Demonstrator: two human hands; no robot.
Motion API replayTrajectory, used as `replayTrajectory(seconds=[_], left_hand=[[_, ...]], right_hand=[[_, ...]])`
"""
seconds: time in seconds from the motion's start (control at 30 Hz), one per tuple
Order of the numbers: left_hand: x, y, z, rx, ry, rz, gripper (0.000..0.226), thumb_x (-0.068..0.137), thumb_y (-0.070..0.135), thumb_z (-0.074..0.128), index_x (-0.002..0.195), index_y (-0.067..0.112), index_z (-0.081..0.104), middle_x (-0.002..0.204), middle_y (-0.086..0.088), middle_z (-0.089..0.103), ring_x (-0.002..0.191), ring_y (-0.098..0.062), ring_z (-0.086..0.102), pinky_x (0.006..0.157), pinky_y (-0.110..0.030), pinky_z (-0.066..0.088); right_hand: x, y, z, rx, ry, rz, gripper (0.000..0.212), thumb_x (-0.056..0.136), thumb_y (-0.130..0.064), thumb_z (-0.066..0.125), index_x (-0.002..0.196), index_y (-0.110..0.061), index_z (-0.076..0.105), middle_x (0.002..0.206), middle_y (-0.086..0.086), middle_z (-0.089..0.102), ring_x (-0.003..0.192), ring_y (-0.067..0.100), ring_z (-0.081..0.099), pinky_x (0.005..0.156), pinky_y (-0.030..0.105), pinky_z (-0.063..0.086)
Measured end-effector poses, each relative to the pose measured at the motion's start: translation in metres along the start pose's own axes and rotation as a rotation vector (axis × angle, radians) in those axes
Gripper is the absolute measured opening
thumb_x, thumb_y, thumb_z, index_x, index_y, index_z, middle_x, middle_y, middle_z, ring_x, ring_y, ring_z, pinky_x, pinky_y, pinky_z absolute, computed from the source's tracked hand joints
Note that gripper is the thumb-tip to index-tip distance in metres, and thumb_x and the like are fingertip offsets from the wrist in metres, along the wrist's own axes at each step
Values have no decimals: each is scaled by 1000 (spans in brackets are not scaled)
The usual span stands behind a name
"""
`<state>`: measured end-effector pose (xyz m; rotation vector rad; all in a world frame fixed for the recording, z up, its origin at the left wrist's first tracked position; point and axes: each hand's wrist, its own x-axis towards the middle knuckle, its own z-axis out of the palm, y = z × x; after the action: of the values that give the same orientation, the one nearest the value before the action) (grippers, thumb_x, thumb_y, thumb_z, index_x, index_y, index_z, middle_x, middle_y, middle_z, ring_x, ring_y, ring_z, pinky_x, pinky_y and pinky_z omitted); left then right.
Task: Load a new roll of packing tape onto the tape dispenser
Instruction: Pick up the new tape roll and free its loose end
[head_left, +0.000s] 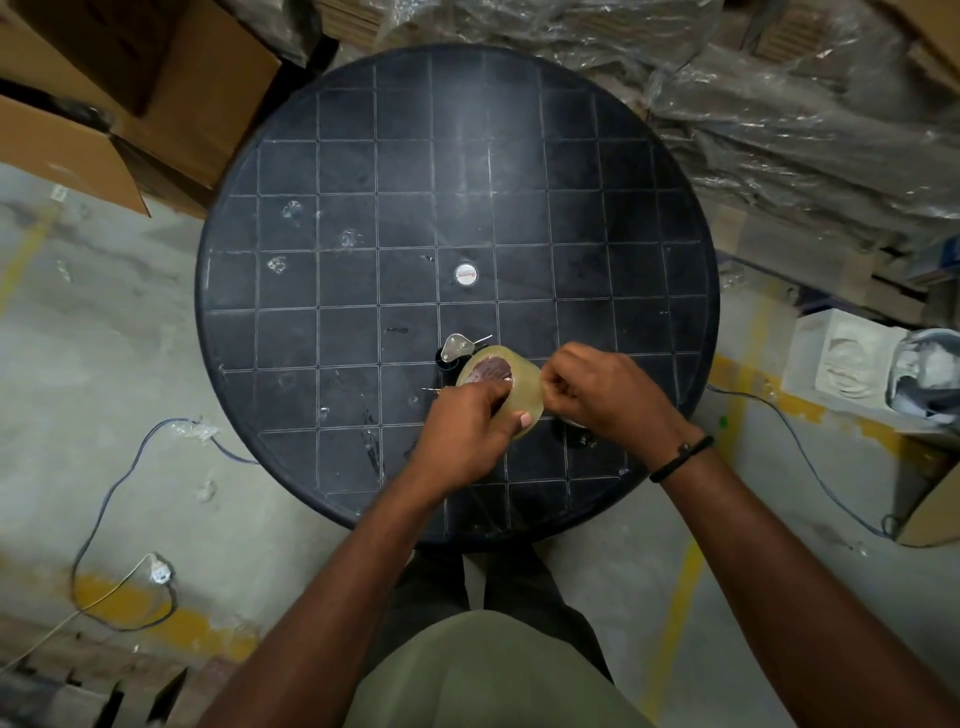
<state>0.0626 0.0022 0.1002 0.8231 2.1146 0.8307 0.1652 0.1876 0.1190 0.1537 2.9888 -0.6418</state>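
Note:
A roll of clear, yellowish packing tape (519, 387) with a brown core is held above the near part of the round black table (363, 208). My left hand (465, 434) grips the roll from the left, thumb on its side. My right hand (605, 392) pinches the roll's right edge with its fingertips, at what looks like the tape end. Behind the roll a metal part of the tape dispenser (457, 347) shows on the table; the rest of the dispenser is hidden by the roll and my hands.
A small round cap (466, 274) marks the table's centre. Cardboard boxes (130, 104) stand at the back left, plastic-wrapped stacks (779, 104) at the back right. Cables (119, 493) trail over the concrete floor on both sides. A white moulded block (841, 358) lies at the right.

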Motion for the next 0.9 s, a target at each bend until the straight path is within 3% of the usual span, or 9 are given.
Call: replayTrajectory(seconds=[0.1,0.2,0.37,0.43,0.5,0.6,0.7,0.8,0.9], left_hand=[[-1,0,1,-76,-25,1,40,84,44,66,112,16,73,98,-1,77,91,-15,72,84,-41,58],[3,-8,-2,-244,-105,-17,36,83,34,71,114,16,75,88,10,71,80,3,65,81,-29,52],[11,-20,-9,-441,-257,-55,32,89,17,74,121,13,72,116,-10,75,103,-13,69,96,-33,52],[6,-22,-6,-561,-276,-93,31,92,5,71,123,4,69,118,-17,74,102,-14,69,93,-32,55],[-3,-26,0,-769,-254,-153,33,93,-1,67,126,-1,65,116,-15,75,103,-17,71,90,-30,57],[-10,-27,7,-1144,-233,-222,35,91,-1,66,126,-3,64,111,-14,75,99,-19,72,85,-28,57],[-11,-22,11,-1419,-276,-269,40,86,6,69,126,-1,66,113,-16,74,102,-22,70,89,-33,57],[-8,-16,11,-1369,-227,-311,40,91,7,67,130,3,65,113,-11,74,101,-21,71,90,-39,59],[-2,-15,3,-1028,-19,-407,45,87,9,77,131,15,67,101,2,74,93,-12,72,82,-36,60]], right_hand=[[2,5,-4,12,-36,2,14,90,-28,57,90,-14,59,82,0,55,61,18,51,51,35,49],[4,9,-7,140,-32,110,11,86,-27,63,89,-16,62,84,-4,58,67,16,55,59,32,50],[7,9,-2,361,-81,291,5,87,-21,70,85,-18,66,80,-12,59,68,3,56,65,22,45],[6,11,0,506,-78,372,5,92,-22,70,95,-19,73,87,-13,66,75,2,62,70,19,47],[2,11,6,664,-69,454,28,95,-30,70,123,-24,70,111,-13,67,93,-2,65,80,17,48],[-13,3,21,991,-159,612,66,94,-44,66,152,-45,36,146,-9,48,126,3,54,101,31,50],[-28,-12,36,1552,-226,790,67,89,-44,68,149,-46,39,152,-1,47,131,27,56,97,55,56],[-28,-25,36,1730,-103,838,56,87,-23,71,138,-34,51,141,7,58,116,33,69,83,58,60],[-28,-21,37,1604,107,809,61,92,-9,68,143,-37,50,138,2,59,112,29,70,74,50,63]])
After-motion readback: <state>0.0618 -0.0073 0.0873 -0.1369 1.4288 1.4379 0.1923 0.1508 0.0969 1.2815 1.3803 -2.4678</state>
